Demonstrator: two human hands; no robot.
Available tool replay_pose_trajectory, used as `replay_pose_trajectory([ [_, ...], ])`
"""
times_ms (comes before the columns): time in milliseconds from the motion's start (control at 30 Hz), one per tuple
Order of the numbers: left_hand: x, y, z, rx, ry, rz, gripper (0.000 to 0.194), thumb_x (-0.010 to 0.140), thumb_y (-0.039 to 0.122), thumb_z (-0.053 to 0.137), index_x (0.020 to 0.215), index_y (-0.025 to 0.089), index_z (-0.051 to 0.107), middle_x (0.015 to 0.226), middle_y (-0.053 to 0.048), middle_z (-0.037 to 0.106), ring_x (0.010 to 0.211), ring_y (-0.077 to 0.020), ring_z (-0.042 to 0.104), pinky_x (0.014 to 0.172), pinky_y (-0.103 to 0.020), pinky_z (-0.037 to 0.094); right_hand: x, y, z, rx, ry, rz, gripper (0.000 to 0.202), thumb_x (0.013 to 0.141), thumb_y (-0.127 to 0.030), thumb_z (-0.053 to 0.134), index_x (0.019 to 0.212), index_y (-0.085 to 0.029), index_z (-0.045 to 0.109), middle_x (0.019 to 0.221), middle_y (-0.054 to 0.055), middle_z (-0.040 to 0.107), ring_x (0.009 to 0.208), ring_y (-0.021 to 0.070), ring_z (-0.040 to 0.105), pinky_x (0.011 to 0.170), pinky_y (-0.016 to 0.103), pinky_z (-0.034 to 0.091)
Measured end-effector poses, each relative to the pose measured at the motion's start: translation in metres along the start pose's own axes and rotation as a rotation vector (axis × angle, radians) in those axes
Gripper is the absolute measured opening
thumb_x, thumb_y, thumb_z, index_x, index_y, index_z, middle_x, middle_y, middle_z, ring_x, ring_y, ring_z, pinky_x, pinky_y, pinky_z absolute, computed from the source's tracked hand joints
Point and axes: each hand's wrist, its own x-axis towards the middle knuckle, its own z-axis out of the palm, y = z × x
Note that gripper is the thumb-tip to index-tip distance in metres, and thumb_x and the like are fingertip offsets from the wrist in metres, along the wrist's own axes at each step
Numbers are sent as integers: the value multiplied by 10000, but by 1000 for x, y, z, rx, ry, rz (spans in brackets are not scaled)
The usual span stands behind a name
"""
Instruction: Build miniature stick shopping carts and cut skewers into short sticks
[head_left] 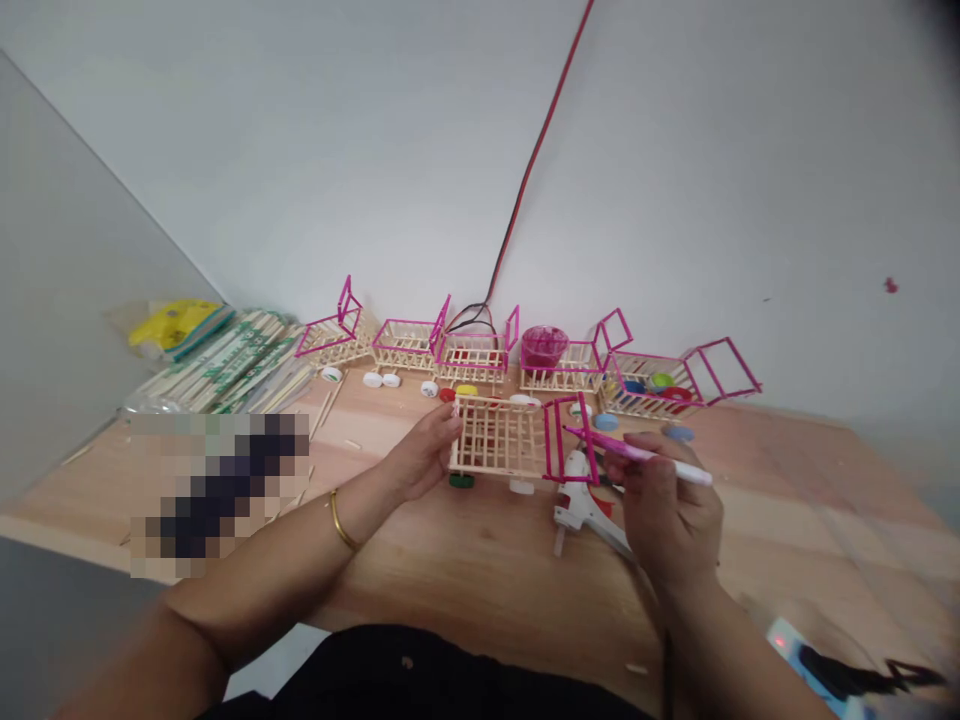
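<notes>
My left hand (429, 452) grips the left end of a small cart made of thin wooden sticks (499, 440). Bottle caps serve as its wheels, among them a green cap (461, 481) and a white one. At its right end rises a magenta handle frame (559, 440). Closed round a pink marker with a white end (645, 452), my right hand (671, 510) holds the tip at or very near that frame. Just below the frame, a white glue gun (579, 500) lies on the table, partly behind my right hand.
Several similar carts (409, 343) with magenta trim line the wall; one carries a magenta cup (544, 345), another coloured caps. Bundled sticks (240, 360) and a yellow packet (180, 325) lie left. A power strip (799, 650) is at lower right. Loose sticks lie on the wooden table (450, 570).
</notes>
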Motion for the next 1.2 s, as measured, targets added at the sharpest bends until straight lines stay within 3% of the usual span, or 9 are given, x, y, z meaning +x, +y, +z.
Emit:
replay_pose_trajectory([
  [500,-1,1,0,35,-57,-29,601,723,431,732,1216,127,569,1094,-148,666,922,-253,658,763,-334,511,0,-4,0,33,-38,42,257,925,-410,495,981,-200,632,738,22,591,654,154,579,602,296,492],
  [833,-1,0,-1,36,-60,-26,575,721,428,734,1194,138,584,1068,-136,671,929,-249,654,736,-305,505,0,-6,-1,-108,-47,-51,253,924,-397,499,994,-197,638,781,34,620,684,159,590,613,293,492],
  [1200,-1,0,-1,25,-71,-30,576,722,418,736,1202,141,580,1054,-135,674,949,-263,656,758,-324,509,1,-10,-2,-141,-43,-49,279,924,-408,491,990,-194,657,771,31,620,644,151,590,592,287,498],
])
